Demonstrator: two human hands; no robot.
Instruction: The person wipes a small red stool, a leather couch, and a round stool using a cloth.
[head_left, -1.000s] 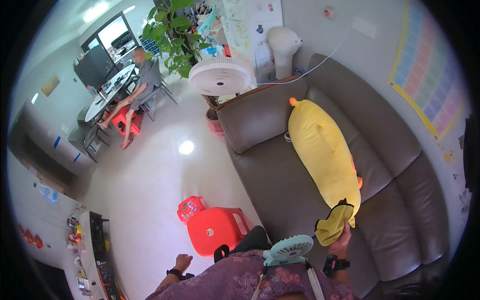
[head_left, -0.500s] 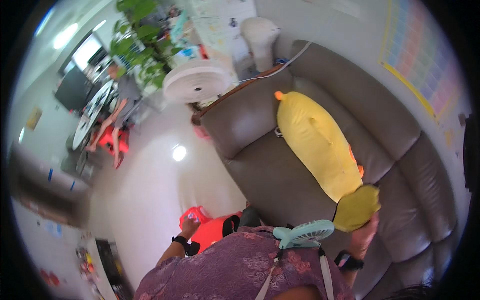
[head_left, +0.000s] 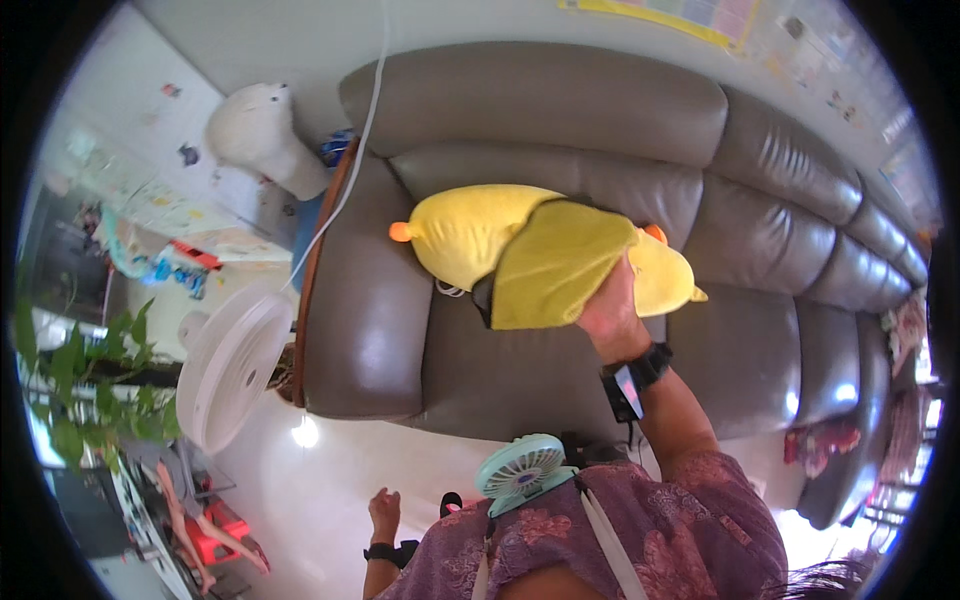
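A long yellow plush toy (head_left: 455, 235) with orange tips lies lengthwise on the brown leather sofa (head_left: 560, 375). Across its middle spreads an olive-yellow cloth (head_left: 555, 265) with a dark edge. My right hand (head_left: 612, 305) grips this cloth at its right corner, close against the toy, so part of the toy is hidden underneath. Down by my body, in front of the sofa, my left hand (head_left: 384, 508) hangs over the floor with loosely curled fingers and nothing visible in it. Both wrists carry black bands.
A white round fan (head_left: 235, 370) stands by the sofa's left arm, with a pale cable (head_left: 372, 110) running above it. Behind is a white plush (head_left: 262, 135). A small mint fan (head_left: 525, 470) hangs at my chest. A person's legs (head_left: 185, 520) and red stool (head_left: 220, 535) are lower left.
My view has turned right. My right hand has brought the cloth from beside the toy's near end to over its middle. My left hand is off the red object it was touching.
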